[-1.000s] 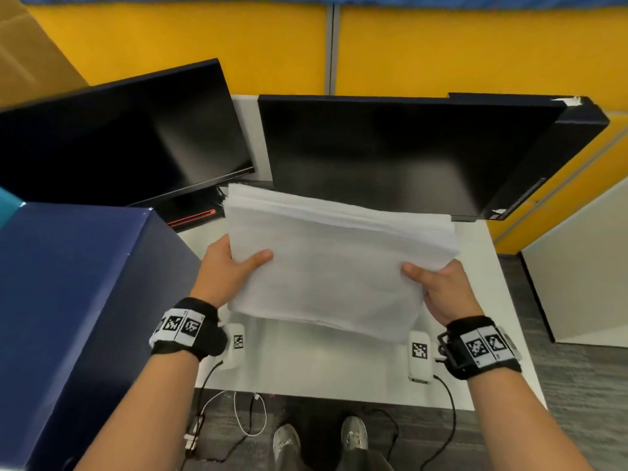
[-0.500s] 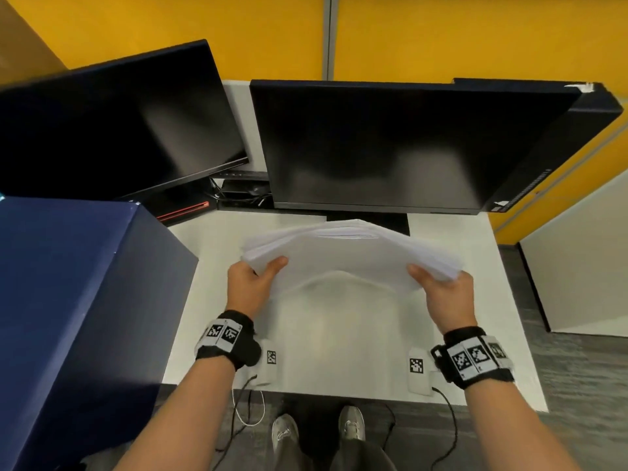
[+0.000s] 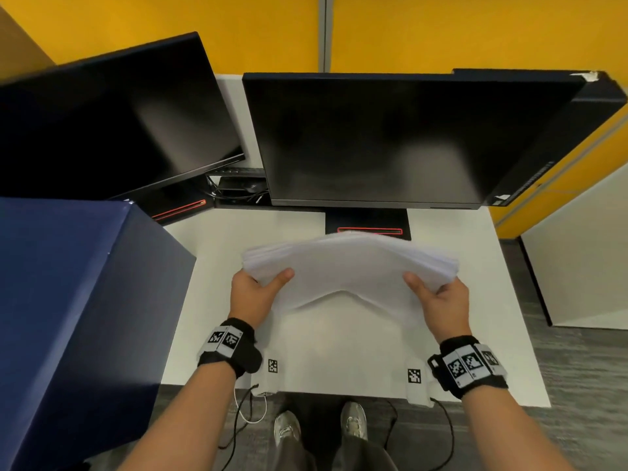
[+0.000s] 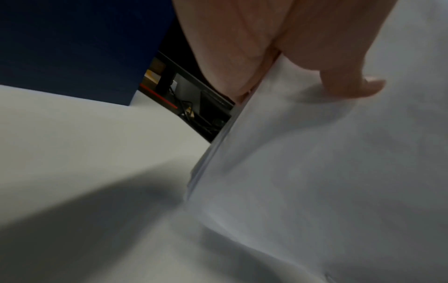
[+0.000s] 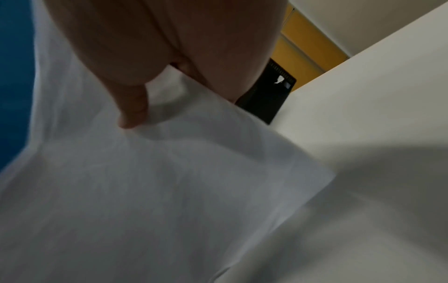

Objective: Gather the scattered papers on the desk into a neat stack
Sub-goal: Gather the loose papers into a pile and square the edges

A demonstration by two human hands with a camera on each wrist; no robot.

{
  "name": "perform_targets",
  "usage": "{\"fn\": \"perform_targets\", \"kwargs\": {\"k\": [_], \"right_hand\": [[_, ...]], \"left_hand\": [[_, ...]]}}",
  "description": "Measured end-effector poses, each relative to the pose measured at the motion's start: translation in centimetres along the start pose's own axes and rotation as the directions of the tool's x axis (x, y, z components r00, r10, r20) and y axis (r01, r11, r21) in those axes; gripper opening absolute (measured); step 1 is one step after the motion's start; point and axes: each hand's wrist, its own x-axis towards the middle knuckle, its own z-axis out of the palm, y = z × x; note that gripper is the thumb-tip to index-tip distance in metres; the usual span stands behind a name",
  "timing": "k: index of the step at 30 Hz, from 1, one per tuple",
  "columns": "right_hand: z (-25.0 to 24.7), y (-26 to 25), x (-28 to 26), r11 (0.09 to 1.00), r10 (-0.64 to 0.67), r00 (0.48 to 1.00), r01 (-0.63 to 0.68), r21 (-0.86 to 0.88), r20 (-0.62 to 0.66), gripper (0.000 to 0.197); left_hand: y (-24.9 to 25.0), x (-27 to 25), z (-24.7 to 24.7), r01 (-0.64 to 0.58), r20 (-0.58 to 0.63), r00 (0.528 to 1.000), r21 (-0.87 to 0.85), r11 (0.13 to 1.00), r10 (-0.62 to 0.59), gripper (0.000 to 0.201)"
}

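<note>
A stack of white papers point(image 3: 350, 266) is held between both hands low over the white desk point(image 3: 224, 253), its middle bowed upward. My left hand point(image 3: 258, 287) grips the stack's left edge, thumb on top, fingers hidden beneath. My right hand point(image 3: 438, 294) grips the right edge the same way. In the left wrist view the thumb presses on the paper stack point(image 4: 327, 172), whose layered edge shows. In the right wrist view the thumb lies on the top sheet of the paper stack point(image 5: 157, 181). The stack's near edge appears to touch the desk.
Two dark monitors point(image 3: 384, 141) point(image 3: 112, 124) stand at the back of the desk, one monitor's black base point(image 3: 367, 220) just behind the papers. A large dark blue box point(image 3: 78, 300) fills the left side. Yellow partition walls rise behind. A white panel point(image 3: 584, 260) stands on the right.
The stack has come down from a raised, tilted hold in front of the monitor to a low, bowed hold just over the desk. Both hands kept their grip.
</note>
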Motion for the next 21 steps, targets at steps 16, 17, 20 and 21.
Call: {"fn": "perform_targets", "kwargs": {"k": [16,17,20,21], "right_hand": [[1.1,0.1,-0.6,0.997,0.046,0.998,-0.044,-0.062,0.039,0.043],[1.3,-0.1,-0.6,0.998,0.069,0.997,-0.069,-0.004,0.017,0.05],[2.3,-1.0,-0.2,0.977,0.178,0.979,-0.163,0.14,-0.102,0.072],[2.6,-1.5,0.0,0.972,0.194,0.97,-0.169,0.164,-0.149,0.062]], "left_hand": [[0.0,-1.3,1.2,0.007,-0.118,0.993,-0.049,0.999,-0.013,0.04],[0.6,-1.4,1.4,-0.008,-0.136,0.991,-0.092,0.996,-0.004,0.039],[2.0,-1.5,2.1,-0.043,-0.205,0.979,-0.204,0.978,0.001,0.019],[2.4,-1.5,2.3,-0.036,-0.24,0.97,-0.237,0.971,-0.023,0.015]]}}
